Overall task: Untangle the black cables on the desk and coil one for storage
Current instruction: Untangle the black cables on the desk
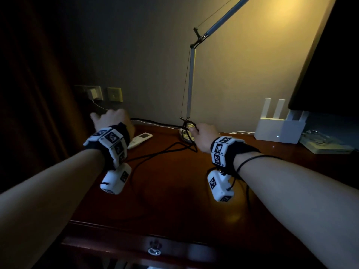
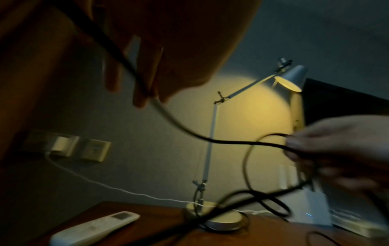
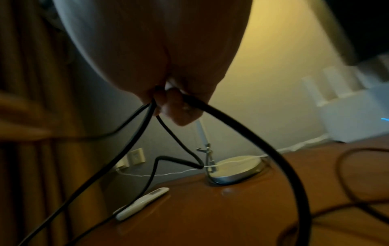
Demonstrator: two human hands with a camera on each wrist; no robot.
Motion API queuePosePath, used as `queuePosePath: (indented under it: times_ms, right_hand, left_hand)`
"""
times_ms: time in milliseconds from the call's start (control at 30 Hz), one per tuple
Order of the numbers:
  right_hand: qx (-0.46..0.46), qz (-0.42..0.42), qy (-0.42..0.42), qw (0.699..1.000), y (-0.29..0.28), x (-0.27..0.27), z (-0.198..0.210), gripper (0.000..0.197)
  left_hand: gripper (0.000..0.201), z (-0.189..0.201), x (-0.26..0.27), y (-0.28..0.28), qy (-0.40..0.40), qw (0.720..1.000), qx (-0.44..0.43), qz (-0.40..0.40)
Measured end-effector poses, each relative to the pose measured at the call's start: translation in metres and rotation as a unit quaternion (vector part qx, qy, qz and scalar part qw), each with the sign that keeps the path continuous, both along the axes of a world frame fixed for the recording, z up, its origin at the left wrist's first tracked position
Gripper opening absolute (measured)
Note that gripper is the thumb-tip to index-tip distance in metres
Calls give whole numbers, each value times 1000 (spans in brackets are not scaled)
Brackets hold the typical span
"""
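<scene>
Both raised above bench (image 1: 174, 200): right hand (image 1: 204, 137) pinching looped black cable (image 2: 221, 141); left hand (image 1: 114, 121) fingers closed around its other stretch.

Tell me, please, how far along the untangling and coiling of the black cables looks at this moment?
Partly done: a first loop is gathered in the right hand, which pinches the black cable near the lamp base. The left hand holds the same cable stretched out. Left: loose, crossing strands still lie on the desk, so no finished coil shows.
</scene>
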State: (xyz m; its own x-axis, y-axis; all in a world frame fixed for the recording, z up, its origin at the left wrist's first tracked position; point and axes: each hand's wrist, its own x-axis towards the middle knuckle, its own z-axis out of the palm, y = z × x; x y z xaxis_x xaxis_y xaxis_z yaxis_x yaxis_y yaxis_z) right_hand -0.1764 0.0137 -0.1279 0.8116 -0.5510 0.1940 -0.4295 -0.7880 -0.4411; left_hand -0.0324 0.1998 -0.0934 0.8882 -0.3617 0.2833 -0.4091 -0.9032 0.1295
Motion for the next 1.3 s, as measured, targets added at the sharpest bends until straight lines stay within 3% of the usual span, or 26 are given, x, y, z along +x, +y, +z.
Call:
queuePosePath:
  times_ms: [67, 100, 167, 267, 433, 567, 667, 767, 900, 1000, 1067, 1167, 1233, 1300]
  right_hand:
    - [-7, 21, -15, 1000, 9, 6, 2, 32]
    - [-1, 32, -21, 999, 13, 9, 2, 30]
    - [12, 48, -29, 998, 17, 14, 1, 25]
    - [8, 40, -34, 999, 13, 13, -3, 21]
    - [-25, -19, -13, 999, 1, 2, -10, 37]
    - [0, 47, -46, 998, 17, 14, -9, 29]
    - [8, 72, -68, 995, 26, 18, -6, 21]
    - [8, 80, -76, 994, 24, 15, -6, 27]
    - [27, 27, -74, 997, 10, 9, -7, 36]
    - [59, -1, -59, 996, -5, 2, -10, 42]
    - [98, -3, -53, 994, -8, 0, -11, 40]
    - [114, 7, -63, 991, -3, 4, -13, 38]
    - [88, 16, -67, 994, 4, 11, -11, 40]
    - [70, 32, -61, 995, 12, 19, -10, 41]
  left_hand:
    - [58, -5, -10, -22, 10, 995, 41, -87]
    - [57, -8, -20, -34, 24, 988, 46, -146]
    - [38, -14, -39, -56, 43, 969, 42, -240]
    - [20, -12, -47, -66, 40, 966, 50, -252]
    - [28, -9, -26, -42, 88, 948, 100, -288]
    - [28, -17, -36, -43, 81, 936, 39, -340]
    - [26, -16, -39, -56, 73, 945, 92, -304]
    - [23, -12, -36, -58, 67, 959, 104, -256]
    - [21, -1, -17, -37, 69, 991, -27, -107]
    - [16, 8, -2, -12, 34, 993, -114, 15]
    - [16, 10, 3, -3, 29, 989, -132, 54]
    - [29, 8, -3, -5, 42, 997, -67, 14]
    - [48, 2, -14, -18, 27, 996, 16, -79]
    - [47, -5, -30, -36, 3, 979, 59, -194]
